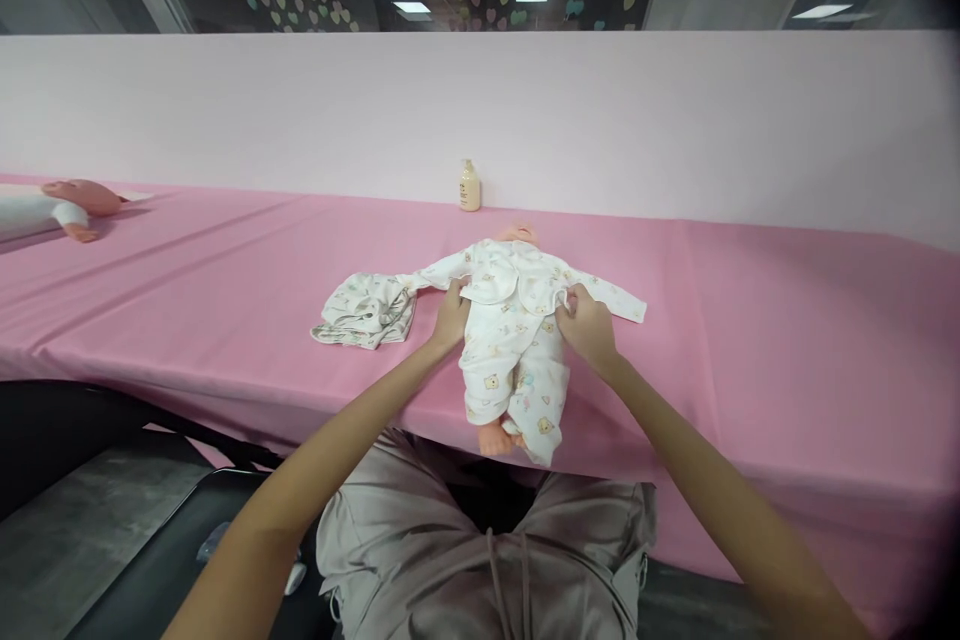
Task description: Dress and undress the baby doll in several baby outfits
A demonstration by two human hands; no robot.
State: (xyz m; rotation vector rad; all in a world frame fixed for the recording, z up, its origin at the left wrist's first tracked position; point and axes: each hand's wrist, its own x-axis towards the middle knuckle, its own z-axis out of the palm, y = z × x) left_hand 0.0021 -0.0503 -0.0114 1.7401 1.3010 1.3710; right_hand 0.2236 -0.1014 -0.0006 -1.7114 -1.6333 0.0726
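A baby doll lies on its back, its feet toward me at the table's front edge. It wears a white patterned baby jacket with sleeves spread to both sides, and matching trousers. My left hand is closed at the jacket's lower left edge, the fingertips partly hidden by cloth. On the other side, my right hand pinches the jacket's lower right edge between thumb and fingers. One doll foot shows bare; the other is mostly covered by the trouser leg.
Folded patterned cloth lies left of the doll, touching its sleeve. A pump bottle stands near the white wall. Another doll lies far left on the pink-covered table. A black chair is at lower left.
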